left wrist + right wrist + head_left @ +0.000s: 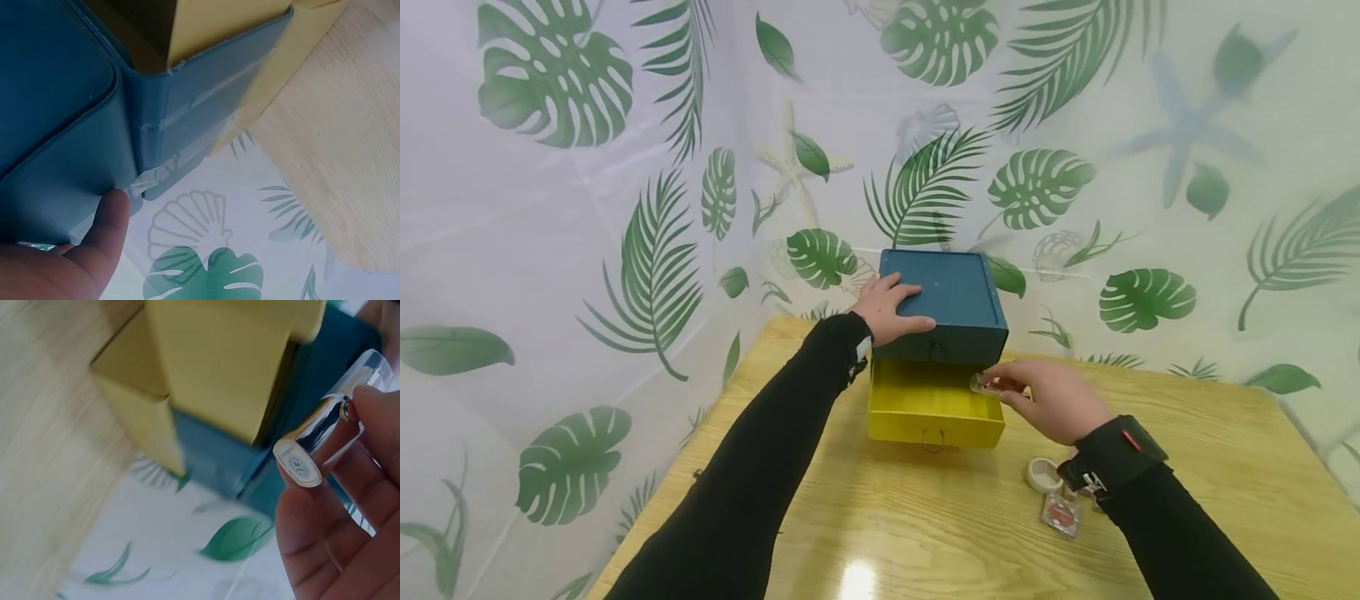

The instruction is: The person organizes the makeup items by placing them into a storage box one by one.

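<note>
A small drawer box [951,287] with a dark blue top stands at the back of the table. Its lower yellow drawer [936,427] is pulled out toward me. My left hand [882,310] rests on the box's top left edge, fingers spread; the left wrist view shows a finger [111,215] against its blue side. Over the drawer's right side, my right hand [1060,402] pinches a lipstick tube [319,434] between thumb and fingers. The tube has a clear end, a shiny body and an oval base with a printed label.
On the wooden table [1195,467], right of the drawer, lie a round white-rimmed piece [1043,475] and a clear square compact [1062,514]. More small pinkish items there are partly hidden by my right wrist. A leaf-patterned cloth [1075,100] hangs behind and on the left.
</note>
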`<state>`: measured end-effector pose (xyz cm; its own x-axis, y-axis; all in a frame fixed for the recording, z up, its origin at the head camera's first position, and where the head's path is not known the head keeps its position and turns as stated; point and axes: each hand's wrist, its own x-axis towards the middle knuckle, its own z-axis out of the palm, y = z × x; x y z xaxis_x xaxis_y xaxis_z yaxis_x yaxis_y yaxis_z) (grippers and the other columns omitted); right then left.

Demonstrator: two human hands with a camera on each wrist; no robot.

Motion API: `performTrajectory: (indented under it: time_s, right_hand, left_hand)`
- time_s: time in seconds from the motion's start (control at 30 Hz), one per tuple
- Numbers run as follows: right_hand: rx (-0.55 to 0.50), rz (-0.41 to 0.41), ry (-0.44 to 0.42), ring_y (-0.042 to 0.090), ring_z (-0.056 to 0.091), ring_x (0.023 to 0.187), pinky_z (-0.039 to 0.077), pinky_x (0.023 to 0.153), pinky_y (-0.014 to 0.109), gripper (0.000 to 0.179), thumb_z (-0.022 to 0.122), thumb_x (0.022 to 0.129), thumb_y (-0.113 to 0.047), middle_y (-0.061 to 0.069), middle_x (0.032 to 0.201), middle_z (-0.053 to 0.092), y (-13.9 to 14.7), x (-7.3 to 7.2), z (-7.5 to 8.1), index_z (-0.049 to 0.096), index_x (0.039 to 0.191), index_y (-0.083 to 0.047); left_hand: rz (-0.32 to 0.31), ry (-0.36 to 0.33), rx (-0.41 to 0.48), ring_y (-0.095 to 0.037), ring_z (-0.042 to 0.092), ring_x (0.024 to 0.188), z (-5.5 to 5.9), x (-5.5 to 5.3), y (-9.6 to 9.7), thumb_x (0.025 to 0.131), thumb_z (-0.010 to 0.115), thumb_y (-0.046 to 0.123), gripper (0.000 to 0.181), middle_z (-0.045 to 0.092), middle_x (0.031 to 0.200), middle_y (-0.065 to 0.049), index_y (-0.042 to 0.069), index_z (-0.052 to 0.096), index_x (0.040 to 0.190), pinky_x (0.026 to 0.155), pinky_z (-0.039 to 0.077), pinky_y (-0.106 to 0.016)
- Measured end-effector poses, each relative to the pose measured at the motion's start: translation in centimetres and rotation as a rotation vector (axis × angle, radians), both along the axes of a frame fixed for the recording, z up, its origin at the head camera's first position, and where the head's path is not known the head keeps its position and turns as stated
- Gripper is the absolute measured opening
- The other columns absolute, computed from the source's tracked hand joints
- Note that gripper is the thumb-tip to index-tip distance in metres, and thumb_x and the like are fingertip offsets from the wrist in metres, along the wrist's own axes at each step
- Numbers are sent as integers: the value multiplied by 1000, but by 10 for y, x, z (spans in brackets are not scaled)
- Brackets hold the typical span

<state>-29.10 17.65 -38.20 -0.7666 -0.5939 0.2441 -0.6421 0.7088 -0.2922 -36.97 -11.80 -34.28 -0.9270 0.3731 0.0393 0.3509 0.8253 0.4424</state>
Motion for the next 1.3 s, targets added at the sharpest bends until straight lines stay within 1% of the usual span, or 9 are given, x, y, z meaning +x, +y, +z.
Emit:
performTrajectory:
  time_s: [0.13,0.3,0.4,0.5,0.7,0.9,1.13,1.23,1.3]
  right_hand:
    - [44,2,2,17,64,94,62,84,36,23,70,98,-14,-3,108,69,-22,0,-2,73,122,-17]
    - [114,-27,28,20,66,86,65,79,37,15,69,98,-12,0,98,70,-43,-4,-14,78,110,-14]
    - [124,-64,-15,22,66,87,65,79,38,15,66,99,-8,2,98,70,-48,-7,-21,78,108,-12]
    - [116,-105,-72,23,66,88,64,81,39,17,64,99,-6,4,99,70,-49,-11,-22,77,108,-11]
    - [141,-109,-148,22,65,87,64,80,39,17,65,99,-7,3,100,70,-54,-17,-19,77,110,-12]
    - [185,-147,-226,18,62,83,63,78,37,18,64,99,-6,-1,98,71,-58,-22,-20,77,107,-14]
    - [215,-166,-208,18,58,79,62,76,35,22,61,98,-7,-2,95,71,-58,-19,-27,79,104,-17]
    - [212,-156,-179,19,56,78,60,74,36,23,59,99,-7,-1,93,71,-58,-19,-27,80,102,-16]
    - [198,-151,-161,21,57,81,61,77,37,23,58,100,-8,0,95,72,-58,-20,-26,80,103,-15]
  left_hand:
    - [-5,4,-1,-35,1,155,0,0,0,100,59,56,74,13,169,-11,22,34,160,133,4,-44]
    - [-6,9,27,-37,1,155,2,2,0,99,60,55,73,14,168,-13,21,36,160,133,7,-47]
    - [-9,9,36,-37,1,155,1,3,1,99,61,54,73,15,168,-13,20,37,159,133,8,-48]
    - [-5,-2,22,-36,0,155,0,1,2,99,59,56,74,13,169,-11,22,35,160,133,7,-47]
    - [10,6,4,-34,0,155,-1,-2,2,99,59,57,73,13,169,-9,24,35,160,133,5,-44]
    - [-10,19,20,-36,2,155,-1,4,2,100,59,54,73,14,168,-13,19,35,160,133,3,-46]
    - [-16,16,29,-38,3,154,-7,5,3,100,60,54,73,15,168,-15,18,37,159,133,5,-48]
    - [-7,7,22,-38,1,155,-4,5,2,100,60,55,73,14,168,-14,19,36,160,133,5,-48]
    - [-2,14,38,-39,1,154,0,5,2,100,61,53,73,14,168,-14,19,37,159,133,7,-49]
